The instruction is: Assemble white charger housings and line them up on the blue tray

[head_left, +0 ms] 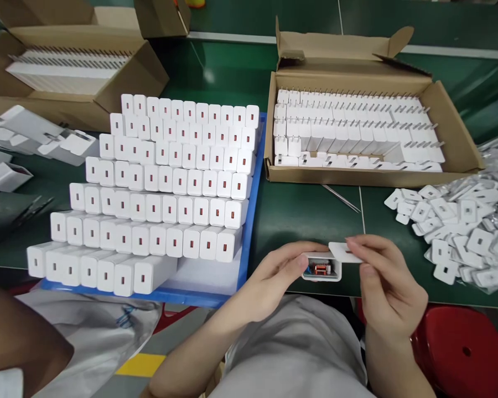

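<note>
My left hand (280, 271) is closed around a white charger housing (321, 278). Its open end faces me, and a red USB port with circuit parts shows inside. Between the thumb and fingers of my right hand (388, 279) is a flat white end cap (341, 251) with a slot. The cap sits at the upper right edge of the housing's opening and leaves most of it uncovered; whether they touch I cannot tell. Left of my hands, rows of capped white chargers (175, 207) lie with their USB ports toward me in a blue tray (249, 221).
An open cardboard box (299, 176) of chargers, pins up, stands beyond my hands. Loose end caps (444, 213) are heaped at right, near tweezers (342, 198). Another box (120, 77) and loose housings (33, 130) are at left. A person's arm (20, 337) is lower left; a red stool (460, 348) lower right.
</note>
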### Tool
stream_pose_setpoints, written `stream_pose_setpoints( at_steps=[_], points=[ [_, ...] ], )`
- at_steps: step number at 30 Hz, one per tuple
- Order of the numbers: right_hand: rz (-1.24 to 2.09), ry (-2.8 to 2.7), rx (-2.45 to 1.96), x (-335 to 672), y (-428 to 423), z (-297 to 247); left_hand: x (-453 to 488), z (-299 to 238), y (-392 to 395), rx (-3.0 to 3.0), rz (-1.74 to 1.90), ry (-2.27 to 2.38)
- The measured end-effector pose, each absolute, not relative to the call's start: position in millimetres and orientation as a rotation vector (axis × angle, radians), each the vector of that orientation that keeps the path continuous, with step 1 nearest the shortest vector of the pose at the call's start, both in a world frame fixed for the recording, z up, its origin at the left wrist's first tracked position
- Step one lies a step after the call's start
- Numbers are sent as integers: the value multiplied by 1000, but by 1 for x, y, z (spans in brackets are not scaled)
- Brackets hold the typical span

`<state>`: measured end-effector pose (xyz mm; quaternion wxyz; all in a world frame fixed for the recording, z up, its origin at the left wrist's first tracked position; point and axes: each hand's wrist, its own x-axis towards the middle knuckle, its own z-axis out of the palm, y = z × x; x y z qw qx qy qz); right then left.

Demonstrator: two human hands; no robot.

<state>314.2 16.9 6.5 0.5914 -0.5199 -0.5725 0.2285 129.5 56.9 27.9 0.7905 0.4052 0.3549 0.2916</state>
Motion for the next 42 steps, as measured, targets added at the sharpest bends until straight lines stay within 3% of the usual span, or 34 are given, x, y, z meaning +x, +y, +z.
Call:
stream_pose_setpoints(
  at_steps=[10, 22, 33, 42],
  points=[
    [327, -1738, -932, 319, 21, -2, 128, 27, 56, 926, 642, 794],
    [318, -1847, -940, 324, 19, -7, 130, 28, 58, 993, 679, 783],
    [1112, -1286, -1242, 312, 19, 2, 131, 29, 56, 1237, 739, 853],
    [1313, -1201, -1157, 304, 19, 4, 128, 21, 51, 1364, 802, 805]
  ],
)
